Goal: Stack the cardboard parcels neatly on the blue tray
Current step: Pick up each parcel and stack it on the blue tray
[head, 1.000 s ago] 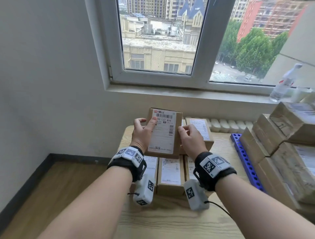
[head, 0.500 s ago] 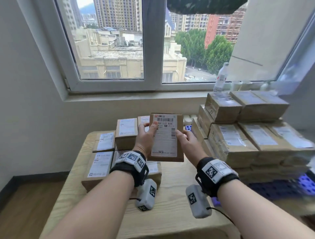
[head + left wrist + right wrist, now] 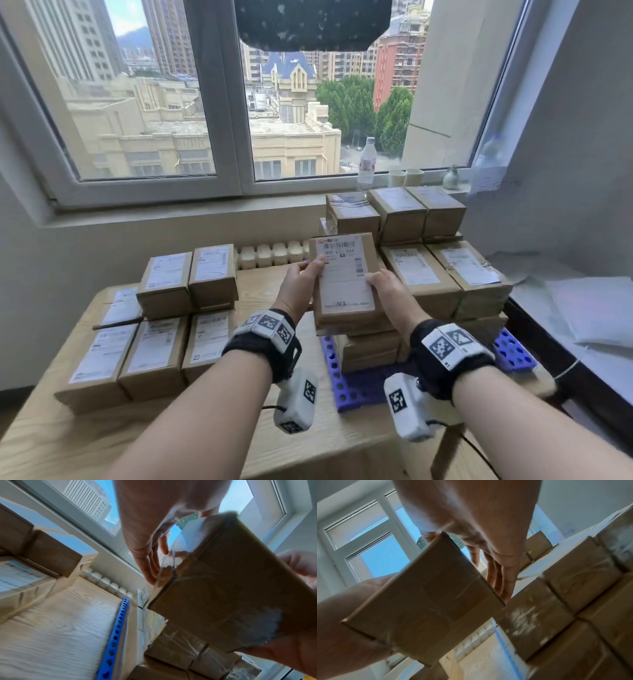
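- Parcel point(image 3: 344, 279), cardboard, white shipping label up, is between your two hands, above the low front pile point(image 3: 366, 346) at the near left of the blue tray point(image 3: 356, 387); whether it touches that pile cannot be told.
- Your left hand point(image 3: 301, 286) holds its left long side: thumb lies on the label, fingers point(image 3: 150, 566) run straight along the side wall and under it.
- Your right hand point(image 3: 388, 291) holds the right long side the same way, thumb on top, fingers point(image 3: 498, 574) extended down the side.
- Wrist views show the parcel's taped underside point(image 3: 426, 601) clear of the table point(image 3: 205, 442).
- Tray sits at 3 o'clock on the table; taller stack of parcels point(image 3: 442, 274) fills its far and right part, several layers high.
- Unstacked parcels point(image 3: 154, 342) lie in rows at 9 to 10 o'clock from the held one, labels up.
- Windowsill at 12 o'clock: water bottle point(image 3: 366, 164), two paper cups point(image 3: 406, 178).
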Demonstrator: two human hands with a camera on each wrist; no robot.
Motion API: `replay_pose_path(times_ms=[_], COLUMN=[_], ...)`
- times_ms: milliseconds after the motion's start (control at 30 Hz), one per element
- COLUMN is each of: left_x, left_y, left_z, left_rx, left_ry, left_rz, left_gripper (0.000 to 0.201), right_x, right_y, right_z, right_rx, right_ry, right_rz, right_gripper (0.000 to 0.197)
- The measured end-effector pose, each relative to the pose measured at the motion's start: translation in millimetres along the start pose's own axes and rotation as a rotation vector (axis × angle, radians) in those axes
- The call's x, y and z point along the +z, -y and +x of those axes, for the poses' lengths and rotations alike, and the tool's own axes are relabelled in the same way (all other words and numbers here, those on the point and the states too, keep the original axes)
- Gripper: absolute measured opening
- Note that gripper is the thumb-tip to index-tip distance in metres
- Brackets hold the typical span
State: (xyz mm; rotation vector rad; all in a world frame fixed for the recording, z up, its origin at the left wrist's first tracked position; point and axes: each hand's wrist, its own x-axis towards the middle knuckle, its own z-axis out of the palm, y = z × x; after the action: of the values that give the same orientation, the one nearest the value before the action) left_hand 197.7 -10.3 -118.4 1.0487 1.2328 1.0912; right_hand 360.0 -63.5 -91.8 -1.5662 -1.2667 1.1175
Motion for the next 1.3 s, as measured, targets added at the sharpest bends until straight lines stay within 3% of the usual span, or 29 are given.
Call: replay_pose_path(times_ms=[67,200,333,467,633,667,767,800,967,1300], left_x=[16.9,44.4,64.2,75.7,79.8,80.3,78.3,77.0,83.5,84.7], left_y=[-3.7,-11.8,-14.6,-13.3,-11.9,-12.7,-3.0,1.5,-12.0,-12.4], left_z=[7.2,27.2,60.9,88.5,104.4,105.4,120.1,124.8,119.8,127.4], left_rx=[-0.005,-0.019,-0.037,-0.055,-0.115,-0.118,-0.150,-0.154,-0.135,-0.168], left_ry=[0.017,0.014,0.023,0.002,-0.035,-0.046,-0.082,-0.097,-0.102,-0.146], left_rz=[0.025,0.091,0.127,0.156,0.206,0.216,0.267,0.283,0.373,0.305], left_gripper=[0.062,0.067,0.043,0.055,0.051,0.055,0.097,0.099,0.066,0.060], right_x=[-17.5,-44.7,-61.1,-67.6,-68.0,-67.3,-65.0,-64.1,-63.4,-65.0], right_y=[3.2,2.7,-0.6,0.2,-3.4,-3.5,-6.0,-5.9,-7.3,-6.2], right_z=[6.7,32.9,65.6,96.5,125.7,129.4,141.6,143.8,152.4,166.1], right_rx=[0.013,0.047,0.122,0.177,0.227,0.234,0.219,0.220,0.223,0.190], right_ry=[-0.008,-0.034,-0.061,-0.060,-0.024,-0.014,0.035,0.057,0.087,0.073], right_rz=[-0.025,-0.050,-0.001,-0.007,-0.067,-0.070,-0.150,-0.182,-0.249,-0.311], right_gripper=[0.055,0.031,0.032,0.034,0.037,0.038,0.043,0.045,0.062,0.056])
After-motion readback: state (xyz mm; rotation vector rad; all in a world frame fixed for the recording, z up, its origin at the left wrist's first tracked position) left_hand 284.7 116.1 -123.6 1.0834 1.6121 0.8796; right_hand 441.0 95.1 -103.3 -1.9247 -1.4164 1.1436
